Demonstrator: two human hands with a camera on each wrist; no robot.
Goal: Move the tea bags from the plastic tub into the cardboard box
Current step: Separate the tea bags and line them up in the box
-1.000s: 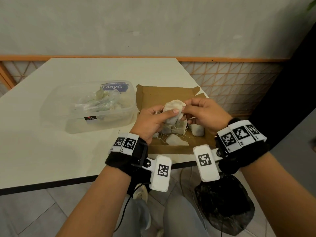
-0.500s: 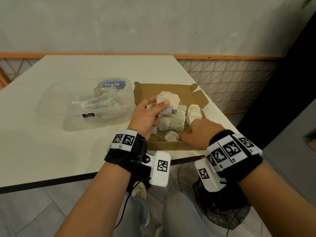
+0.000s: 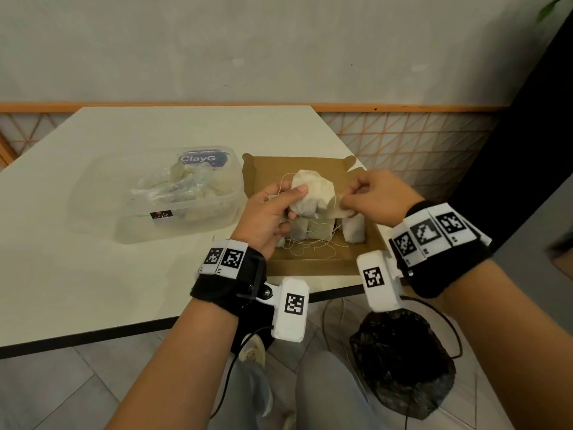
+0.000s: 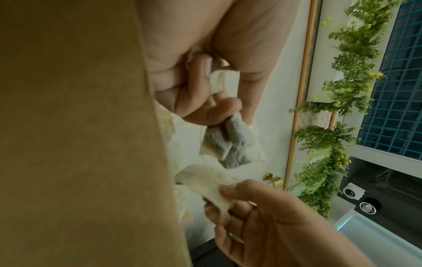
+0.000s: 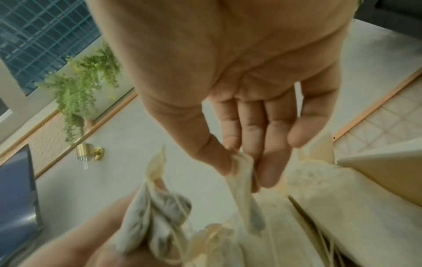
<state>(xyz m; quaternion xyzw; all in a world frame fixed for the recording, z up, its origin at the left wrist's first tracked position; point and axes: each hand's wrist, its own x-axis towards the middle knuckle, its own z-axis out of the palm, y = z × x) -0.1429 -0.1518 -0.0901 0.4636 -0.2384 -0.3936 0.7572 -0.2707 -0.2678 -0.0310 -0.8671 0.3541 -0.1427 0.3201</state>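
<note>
Head view shows the left hand [image 3: 269, 217] gripping a clump of tea bags [image 3: 311, 193] above the cardboard box [image 3: 313, 265] while right fingers [image 3: 352, 198] pinch one bag, best teased free slowly to spare tangled strings.

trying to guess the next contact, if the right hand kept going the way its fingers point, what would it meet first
Most likely the bunch of tea bags gripped by the left hand: the right hand points left at it, already pinching one tea bag's edge. Depth is unclear.
</note>
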